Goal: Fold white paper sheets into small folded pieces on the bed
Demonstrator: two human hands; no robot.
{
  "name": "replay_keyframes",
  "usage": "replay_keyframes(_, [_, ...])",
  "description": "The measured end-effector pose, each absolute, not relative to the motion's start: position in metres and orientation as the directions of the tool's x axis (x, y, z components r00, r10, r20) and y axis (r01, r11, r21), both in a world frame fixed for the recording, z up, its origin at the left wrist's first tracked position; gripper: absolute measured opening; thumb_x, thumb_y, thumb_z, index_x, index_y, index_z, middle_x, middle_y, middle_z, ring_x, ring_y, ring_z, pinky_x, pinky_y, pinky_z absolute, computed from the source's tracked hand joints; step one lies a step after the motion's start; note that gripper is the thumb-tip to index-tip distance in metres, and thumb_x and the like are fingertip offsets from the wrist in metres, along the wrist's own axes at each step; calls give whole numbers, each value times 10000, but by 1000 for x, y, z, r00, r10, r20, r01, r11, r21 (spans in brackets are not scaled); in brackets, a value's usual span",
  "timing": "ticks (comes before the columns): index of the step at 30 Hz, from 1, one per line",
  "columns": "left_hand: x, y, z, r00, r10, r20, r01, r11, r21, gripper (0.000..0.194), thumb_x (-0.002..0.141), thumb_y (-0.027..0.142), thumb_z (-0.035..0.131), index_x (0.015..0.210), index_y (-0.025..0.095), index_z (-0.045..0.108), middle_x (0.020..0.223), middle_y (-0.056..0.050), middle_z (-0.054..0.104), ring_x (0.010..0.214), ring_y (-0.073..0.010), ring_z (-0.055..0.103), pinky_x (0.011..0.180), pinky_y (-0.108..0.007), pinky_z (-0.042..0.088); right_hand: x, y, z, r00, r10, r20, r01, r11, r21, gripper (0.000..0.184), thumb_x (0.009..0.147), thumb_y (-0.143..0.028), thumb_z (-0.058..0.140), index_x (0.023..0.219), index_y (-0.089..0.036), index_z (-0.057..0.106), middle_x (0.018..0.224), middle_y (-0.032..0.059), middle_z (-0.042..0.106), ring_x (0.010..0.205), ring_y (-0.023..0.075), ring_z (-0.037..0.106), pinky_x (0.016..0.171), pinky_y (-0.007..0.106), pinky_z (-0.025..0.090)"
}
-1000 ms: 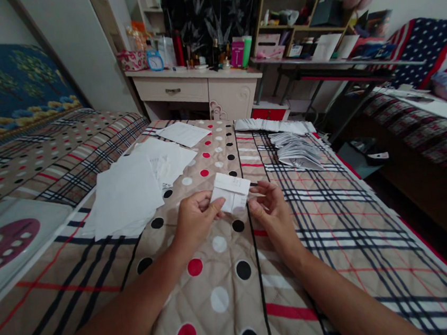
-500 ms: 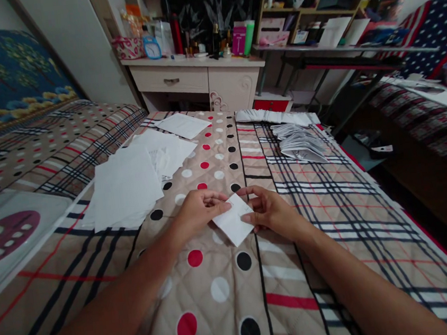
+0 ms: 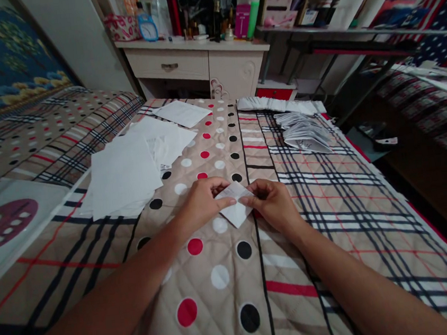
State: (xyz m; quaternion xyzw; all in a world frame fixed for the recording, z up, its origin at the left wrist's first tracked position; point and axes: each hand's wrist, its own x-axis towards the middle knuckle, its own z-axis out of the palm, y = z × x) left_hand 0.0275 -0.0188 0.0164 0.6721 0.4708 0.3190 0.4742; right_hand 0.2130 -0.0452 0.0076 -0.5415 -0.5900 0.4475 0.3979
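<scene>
- Left hand [image 3: 206,204] at nine o'clock and right hand [image 3: 274,205] at three pinch the folded paper [image 3: 237,216].
- Thumbs [image 3: 248,201], staggered before, now nearly meet, level.

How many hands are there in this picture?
2. The left hand holds the left side of the small white paper, and the right hand holds its right side. Some fingertips are hidden, but no other hands show.

Folded paper [image 3: 237,215] partly covered by hands [image 3: 202,204], markings [image 3: 230,190] unreadable, forearms [image 3: 118,285] cropped
</scene>
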Motion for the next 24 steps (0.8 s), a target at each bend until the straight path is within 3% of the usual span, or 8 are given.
replay_keyframes(2, [28, -17, 13, 342, 939, 20, 379, -158, 912, 222, 662, 170, 731, 882, 152, 702, 787, -7, 701, 668, -127, 601, 585, -219, 440, 212, -45, 9, -92, 995, 43, 359, 74, -931, 116, 729, -265, 702, 738, -177, 628, 660, -3, 616, 589, 138, 538, 545, 251, 402])
replay_keyframes(5, [27, -18, 7, 351, 932, 88, 463, -254, 849, 194, 689, 217, 733, 880, 186, 721, 793, -3, 709, 680, -136, 598, 592, -232, 427, 212, -45, 12, -131, 955, 265, 601, 289, -745, 56, 726, -197, 707, 746, -191, 655, 742, 22, 627, 727, 175, 560, 642, 285, 413])
replay_keyframes(7, [26, -19, 6, 339, 931, 134, 502, -299, 812, 187, 692, 238, 743, 874, 198, 722, 792, -2, 710, 672, -135, 592, 590, -237, 420, 213, -45, 14, -180, 912, 369, 657, 391, -645, 94, 715, -136, 705, 772, -199, 666, 786, 31, 627, 800, 194, 561, 685, 299, 412])
replay_keyframes(11, [24, -22, 10, 343, 910, 233, 532, -392, 750, 57, 684, 173, 734, 729, 185, 700, 699, 1, 670, 627, -122, 568, 580, -232, 406, 215, -44, 12, -271, 877, 397, 565, 479, -673, 188, 735, -24, 609, 743, -200, 675, 747, 20, 614, 762, 171, 567, 665, 283, 414])
replay_keyframes(14, [18, -21, 12, 445, 839, 314, 456, -514, 726, 159, 691, 38, 642, 701, 185, 703, 690, 0, 654, 640, -116, 579, 602, -227, 423, 217, -44, 7, -312, 855, 414, 524, 519, -676, 279, 720, 32, 542, 733, -199, 697, 745, 20, 604, 755, 159, 570, 661, 273, 418])
replay_keyframes(19, [6, -17, 9, 624, 644, 443, 339, -734, 589, 253, 754, 8, 562, 751, 192, 736, 742, -32, 686, 746, -146, 610, 698, -265, 461, 221, -49, 5, -443, 781, 439, 559, 624, -546, 294, 762, -5, 521, 767, -218, 723, 784, 26, 594, 750, 157, 556, 640, 275, 413])
replay_keyframes(24, [1, -18, 10, 702, 562, 437, 340, -804, 487, 308, 773, -1, 518, 834, 204, 740, 827, -38, 713, 812, -162, 608, 752, -293, 472, 221, -52, 10, -514, 731, 449, 601, 680, -421, 253, 791, -29, 526, 706, -198, 696, 758, 29, 574, 731, 147, 517, 625, 269, 382])
